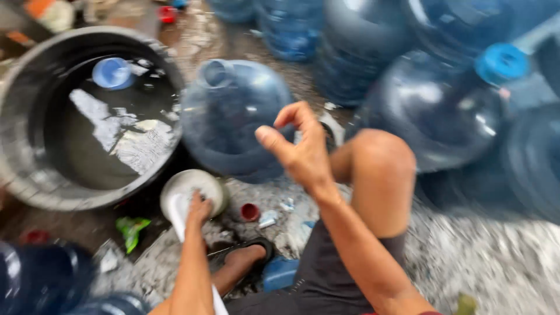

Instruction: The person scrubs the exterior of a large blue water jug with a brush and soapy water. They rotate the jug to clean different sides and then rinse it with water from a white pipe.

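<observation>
Glossy blue plastic jug (233, 116); tub (23, 116) perhaps matt grey plastic; rough wet floor (496, 262).

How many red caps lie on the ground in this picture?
3: one cap beside the white bowl, one at the top beyond the tub, one blurred at lower left. Others may be hidden behind jugs.

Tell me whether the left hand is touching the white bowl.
Touching. The head view shows the left hand with its fingers resting on the white bowl rim, no gap visible.
</observation>
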